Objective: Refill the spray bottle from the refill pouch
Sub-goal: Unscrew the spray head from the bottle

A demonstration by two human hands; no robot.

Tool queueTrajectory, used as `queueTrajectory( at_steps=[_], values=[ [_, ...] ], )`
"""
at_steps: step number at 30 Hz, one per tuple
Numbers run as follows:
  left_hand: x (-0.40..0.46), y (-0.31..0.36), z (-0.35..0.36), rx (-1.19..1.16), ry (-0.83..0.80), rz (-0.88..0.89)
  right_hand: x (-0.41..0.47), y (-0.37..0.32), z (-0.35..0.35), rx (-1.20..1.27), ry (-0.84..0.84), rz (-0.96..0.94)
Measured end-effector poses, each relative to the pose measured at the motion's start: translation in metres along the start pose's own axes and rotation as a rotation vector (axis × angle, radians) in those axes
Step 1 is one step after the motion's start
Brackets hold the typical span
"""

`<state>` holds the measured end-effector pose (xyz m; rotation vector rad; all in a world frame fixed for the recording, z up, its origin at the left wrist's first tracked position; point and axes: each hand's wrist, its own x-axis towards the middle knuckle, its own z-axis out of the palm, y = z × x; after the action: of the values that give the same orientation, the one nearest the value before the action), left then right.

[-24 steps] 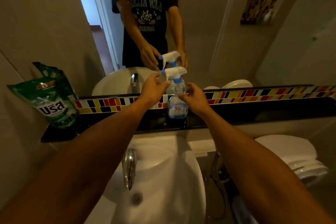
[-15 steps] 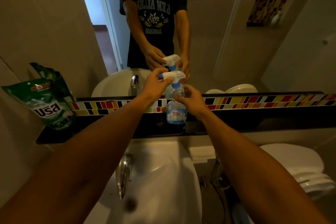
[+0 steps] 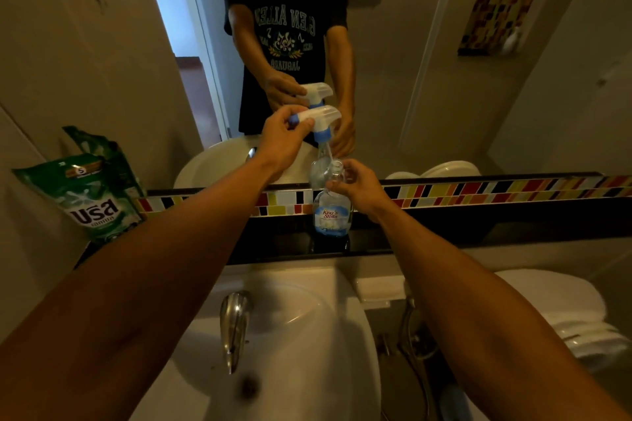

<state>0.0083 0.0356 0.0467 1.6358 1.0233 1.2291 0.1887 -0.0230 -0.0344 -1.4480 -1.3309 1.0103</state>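
Note:
A clear spray bottle [image 3: 331, 214] with a blue and white label stands on the black shelf [image 3: 444, 232] under the mirror. My right hand [image 3: 357, 188] grips its upper part by the open neck. My left hand [image 3: 282, 138] holds the white and blue trigger head [image 3: 319, 118] lifted above the neck, its thin dip tube still reaching down into the bottle. The green refill pouch [image 3: 87, 195] leans against the wall at the shelf's left end, untouched.
A white sink [image 3: 307, 352] with a chrome tap [image 3: 234, 325] lies right below the shelf. A white toilet [image 3: 564, 311] sits at the lower right. The mirror [image 3: 376, 44] reflects a person, both hands and the bottle. A coloured tile strip [image 3: 478, 191] runs along the shelf's back.
The trigger head has come off the neck and risen in my left hand, baring the open neck and the dip tube. My right hand has kept hold of the bottle.

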Motion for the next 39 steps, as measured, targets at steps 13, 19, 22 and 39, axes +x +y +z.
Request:
queueTrajectory(
  at_steps=[13, 19, 22, 39],
  values=[
    [0.01, 0.048, -0.053, -0.098, 0.153, 0.049, -0.016, -0.018, -0.004, -0.014, 0.069, 0.016],
    [0.006, 0.046, -0.077, -0.177, 0.276, -0.01, -0.021, -0.022, -0.008, -0.015, 0.111, 0.016],
    [0.001, 0.041, -0.089, -0.235, 0.308, -0.077, -0.025, -0.026, -0.009, -0.013, 0.147, 0.009],
    [-0.041, -0.038, -0.127, -0.36, 0.385, -0.454, -0.022, -0.021, 0.001, 0.0, 0.213, 0.022]
  ],
)
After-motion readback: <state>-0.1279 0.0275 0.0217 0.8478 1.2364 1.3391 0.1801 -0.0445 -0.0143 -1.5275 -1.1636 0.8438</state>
